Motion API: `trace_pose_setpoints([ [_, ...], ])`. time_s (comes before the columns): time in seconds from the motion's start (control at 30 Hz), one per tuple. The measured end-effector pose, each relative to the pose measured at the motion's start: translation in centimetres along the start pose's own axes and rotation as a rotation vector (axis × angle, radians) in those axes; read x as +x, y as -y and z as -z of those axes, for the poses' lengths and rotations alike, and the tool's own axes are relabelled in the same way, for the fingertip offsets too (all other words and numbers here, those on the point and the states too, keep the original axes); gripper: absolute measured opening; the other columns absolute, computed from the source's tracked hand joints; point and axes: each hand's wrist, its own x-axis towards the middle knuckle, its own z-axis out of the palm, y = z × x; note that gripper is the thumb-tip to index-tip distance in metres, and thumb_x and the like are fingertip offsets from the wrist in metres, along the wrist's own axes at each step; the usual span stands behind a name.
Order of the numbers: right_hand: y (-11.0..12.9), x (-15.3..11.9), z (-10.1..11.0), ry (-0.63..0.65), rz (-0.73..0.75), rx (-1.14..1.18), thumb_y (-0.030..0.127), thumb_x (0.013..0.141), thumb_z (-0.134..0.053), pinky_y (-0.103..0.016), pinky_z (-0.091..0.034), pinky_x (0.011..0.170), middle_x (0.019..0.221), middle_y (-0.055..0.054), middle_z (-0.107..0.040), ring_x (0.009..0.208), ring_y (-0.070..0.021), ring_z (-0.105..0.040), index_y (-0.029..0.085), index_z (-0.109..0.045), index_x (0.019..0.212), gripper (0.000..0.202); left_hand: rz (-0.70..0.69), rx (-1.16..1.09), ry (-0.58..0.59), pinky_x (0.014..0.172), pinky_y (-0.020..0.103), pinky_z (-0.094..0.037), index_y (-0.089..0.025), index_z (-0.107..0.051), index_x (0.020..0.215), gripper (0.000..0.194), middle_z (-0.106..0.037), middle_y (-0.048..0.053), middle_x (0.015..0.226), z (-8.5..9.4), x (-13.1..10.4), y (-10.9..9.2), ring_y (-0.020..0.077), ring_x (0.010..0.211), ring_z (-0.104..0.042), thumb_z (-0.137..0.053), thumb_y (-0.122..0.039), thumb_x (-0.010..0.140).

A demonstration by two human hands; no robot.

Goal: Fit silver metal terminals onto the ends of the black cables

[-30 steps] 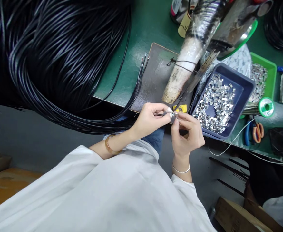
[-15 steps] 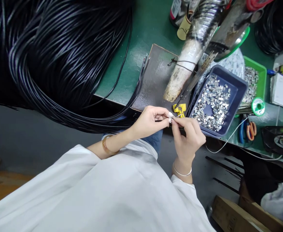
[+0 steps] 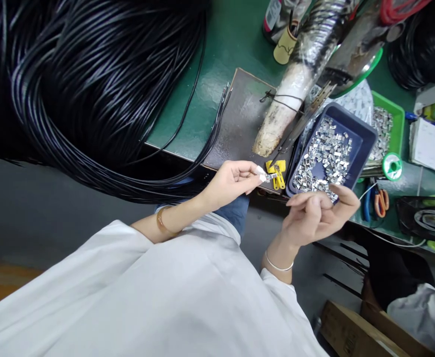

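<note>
Here the left hand (image 3: 234, 183) pinches a small metal piece (image 3: 272, 176). The right hand (image 3: 314, 218) curls near the blue tray (image 3: 360, 146); whether it holds anything, I cannot tell.

Cables (image 3: 102, 99) glossy black with pale streaks of shine; held connector (image 3: 272, 176) silver; loose metal pieces (image 3: 338, 158) silver; tray (image 3: 368, 136) slate blue; bin (image 3: 399, 119) bright green; tabletop (image 3: 176, 126) deep green; board (image 3: 236, 119) dark grey-brown; clips (image 3: 279, 166) yellow; cup (image 3: 282, 45) pale yellow, dark wavy line; spool (image 3: 392, 166) green and white; shirt (image 3: 158, 297) plain white; bangle (image 3: 160, 220) amber; bracelet (image 3: 279, 269) silver
</note>
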Motion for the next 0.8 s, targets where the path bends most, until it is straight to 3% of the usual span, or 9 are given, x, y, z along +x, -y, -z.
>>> trace_pose_setpoints([
  [0.1,-0.1,-0.4,-0.4,0.04,0.022,-0.096,0.019,0.095,-0.054,-0.025,-0.06,0.055,0.085,0.002,-0.075,0.063,-0.0124,-0.072,0.022,-0.054,0.11,0.015,-0.014,0.012,-0.024,0.048,0.019,-0.031,-0.012,-0.067,0.073,0.018,-0.053,-0.005,0.056,-0.1,0.3,0.0,0.0035,0.049,-0.042,-0.078,-0.026,0.074],
  [0.2,-0.4,-1.0,-0.9,0.124,-0.01,-0.141,0.015,0.089,-0.065,-0.03,-0.066,0.071,0.096,-0.002,-0.076,0.082,-0.0157,-0.077,0.019,-0.061,0.095,0.008,-0.071,0.052,-0.039,0.051,0.018,-0.035,-0.012,-0.067,0.072,0.015,-0.056,-0.004,0.059,-0.1,0.5,0.2,0.0034,0.051,-0.045,-0.076,-0.024,0.075],
  [0.4,-1.5,-1.6,-1.3,0.203,0.076,-0.245,0.01,0.082,-0.07,-0.03,-0.065,0.072,0.101,-0.001,-0.074,0.09,-0.0166,-0.075,0.022,-0.066,0.091,0.015,-0.198,0.211,-0.088,0.063,0.018,-0.046,-0.011,-0.07,0.073,0.009,-0.066,0.0,0.068,0.1,1.0,0.8,0.0068,0.063,-0.058,-0.07,-0.019,0.078],
  [0.6,-1.9,-1.3,-1.8,0.201,0.083,-0.25,0.012,0.085,-0.068,-0.026,-0.063,0.063,0.104,-0.002,-0.074,0.088,-0.015,-0.075,0.022,-0.065,0.093,0.014,-0.245,0.262,-0.147,0.065,0.019,-0.05,-0.01,-0.07,0.073,0.008,-0.068,0.001,0.069,0.0,1.4,0.7,0.0086,0.066,-0.061,-0.069,-0.017,0.078],
  [0.8,-1.4,-0.8,-1.9,0.187,0.169,-0.287,0.007,0.079,-0.072,-0.028,-0.064,0.07,0.099,0.0,-0.075,0.091,-0.0148,-0.073,0.023,-0.068,0.091,0.021,-0.258,0.252,-0.159,0.066,0.018,-0.05,-0.011,-0.07,0.072,0.008,-0.069,0.001,0.07,0.0,1.4,0.5,0.0083,0.067,-0.062,-0.07,-0.017,0.077],
])
